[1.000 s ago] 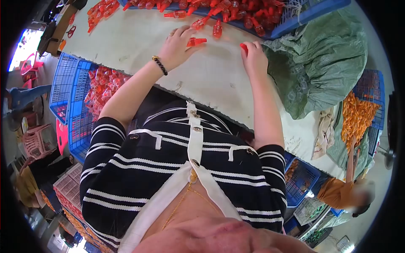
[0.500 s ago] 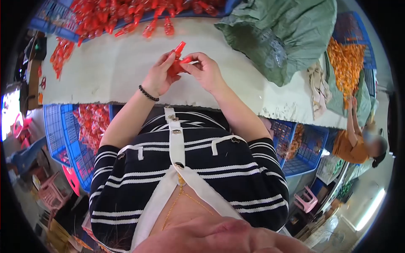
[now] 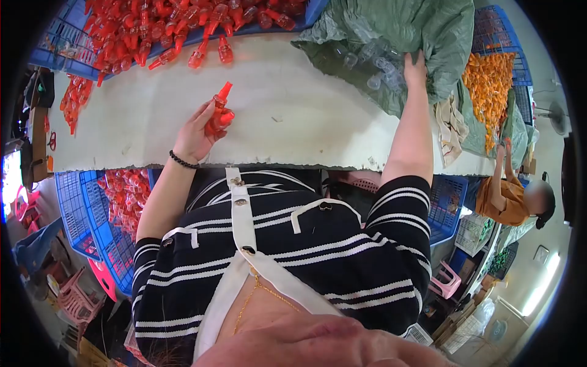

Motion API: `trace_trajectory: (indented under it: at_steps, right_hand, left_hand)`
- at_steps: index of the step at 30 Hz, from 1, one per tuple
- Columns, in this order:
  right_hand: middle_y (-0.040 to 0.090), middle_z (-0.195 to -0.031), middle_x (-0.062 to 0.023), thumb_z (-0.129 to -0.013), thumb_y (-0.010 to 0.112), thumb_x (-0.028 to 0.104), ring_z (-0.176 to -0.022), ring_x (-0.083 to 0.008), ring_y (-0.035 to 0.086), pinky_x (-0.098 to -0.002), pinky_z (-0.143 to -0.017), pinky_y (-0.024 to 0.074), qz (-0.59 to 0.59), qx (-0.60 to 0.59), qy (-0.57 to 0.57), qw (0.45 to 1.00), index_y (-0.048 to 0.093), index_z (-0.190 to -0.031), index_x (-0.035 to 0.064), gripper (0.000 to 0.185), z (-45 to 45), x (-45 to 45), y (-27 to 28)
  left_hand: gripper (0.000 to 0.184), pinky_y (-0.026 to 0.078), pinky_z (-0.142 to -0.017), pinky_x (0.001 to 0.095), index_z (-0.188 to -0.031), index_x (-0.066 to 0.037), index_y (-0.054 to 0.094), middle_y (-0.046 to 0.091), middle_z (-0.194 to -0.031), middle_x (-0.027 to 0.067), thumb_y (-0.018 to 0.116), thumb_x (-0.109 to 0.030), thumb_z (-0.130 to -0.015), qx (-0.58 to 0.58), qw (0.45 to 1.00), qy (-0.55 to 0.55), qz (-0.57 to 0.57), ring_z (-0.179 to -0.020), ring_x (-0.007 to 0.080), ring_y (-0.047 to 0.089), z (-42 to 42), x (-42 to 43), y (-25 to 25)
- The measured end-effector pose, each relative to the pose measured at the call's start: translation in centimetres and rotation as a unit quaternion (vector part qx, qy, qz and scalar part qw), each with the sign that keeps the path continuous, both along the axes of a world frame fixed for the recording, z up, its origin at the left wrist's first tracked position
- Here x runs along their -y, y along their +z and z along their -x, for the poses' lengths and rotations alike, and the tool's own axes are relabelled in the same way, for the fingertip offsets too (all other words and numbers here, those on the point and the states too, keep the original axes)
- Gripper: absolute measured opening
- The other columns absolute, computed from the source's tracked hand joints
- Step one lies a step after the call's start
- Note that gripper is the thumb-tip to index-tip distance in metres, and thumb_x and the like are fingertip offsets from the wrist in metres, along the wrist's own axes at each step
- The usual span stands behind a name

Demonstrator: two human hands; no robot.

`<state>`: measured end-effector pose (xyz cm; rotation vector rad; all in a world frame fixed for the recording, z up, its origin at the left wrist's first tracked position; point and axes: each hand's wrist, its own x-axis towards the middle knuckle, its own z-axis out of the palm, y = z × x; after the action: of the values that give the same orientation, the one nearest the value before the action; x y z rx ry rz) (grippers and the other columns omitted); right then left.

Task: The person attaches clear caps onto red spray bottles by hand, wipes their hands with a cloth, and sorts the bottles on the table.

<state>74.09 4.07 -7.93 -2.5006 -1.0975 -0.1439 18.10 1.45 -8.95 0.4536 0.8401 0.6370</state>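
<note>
My left hand (image 3: 197, 133) is above the white table, its fingers curled around red translucent plastic pieces (image 3: 219, 120). One piece points up with a narrow tapered tip; another shows a rounded red end. Far to the right, my right hand (image 3: 416, 72) reaches to the mouth of a green woven sack (image 3: 437, 37). Folds of the sack hide its fingers, so what it grips, if anything, does not show. Clear plastic pieces (image 3: 384, 68) lie inside the sack, just left of that hand.
A blue crate (image 3: 64, 37) heaped with red pieces (image 3: 165, 24) stands at the table's far edge. Beige cloth (image 3: 450, 128) lies right of the sack. Orange pieces (image 3: 489, 82) spill from another crate, near a co-worker (image 3: 504, 199). Blue crates (image 3: 110, 226) stand below the table (image 3: 275, 134).
My right hand has left the red pieces and moved right to the green sack. My left hand keeps its hold and sits lower and further left in view. The view has shifted slightly.
</note>
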Motion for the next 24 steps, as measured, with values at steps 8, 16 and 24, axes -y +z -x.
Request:
trace_trajectory:
  at_steps: [8, 16, 24]
  right_hand:
    - [0.042, -0.130, -0.0304, -0.083, 0.059, 0.045, -0.121, -0.0397, 0.040, -0.0466, -0.102, 0.0305, -0.172, -0.114, 0.051, 0.977, 0.043, -0.135, 0.0137, 0.063, 7.0, 2.4, -2.9]
    - [0.045, -0.128, -0.0267, -0.087, 0.059, 0.032, -0.122, -0.0399, 0.038, -0.0516, -0.100, 0.0303, -0.174, 0.091, 0.144, 0.970, 0.047, -0.132, 0.0155, 0.050, 17.0, 4.6, -4.5]
    - [0.042, -0.130, -0.0217, -0.080, 0.065, 0.021, -0.120, -0.0403, 0.038, -0.0515, -0.098, 0.0324, -0.173, 0.038, 0.349, 0.920, 0.051, -0.128, 0.0198, 0.050, 26.4, 6.3, -3.6]
  left_hand:
    - [0.033, 0.053, -0.067, 0.0268, -0.124, -0.011, 0.049, 0.063, -0.105, 0.0061, 0.044, -0.031, -0.098, 0.038, 0.999, -0.017, 0.023, -0.089, 0.0158, 0.063, -1.5, 0.6, 0.5]
    - [0.034, 0.052, -0.065, 0.0245, -0.125, -0.010, 0.049, 0.063, -0.106, 0.0058, 0.043, -0.030, -0.099, 0.026, 0.998, -0.053, 0.001, -0.089, 0.0139, 0.063, -1.8, 0.2, 0.2]
    - [0.033, 0.049, -0.067, 0.0252, -0.123, -0.008, 0.050, 0.063, -0.104, 0.0052, 0.047, -0.030, -0.098, -0.002, 0.999, -0.041, -0.005, -0.088, 0.0107, 0.061, -1.7, 0.6, 0.3]
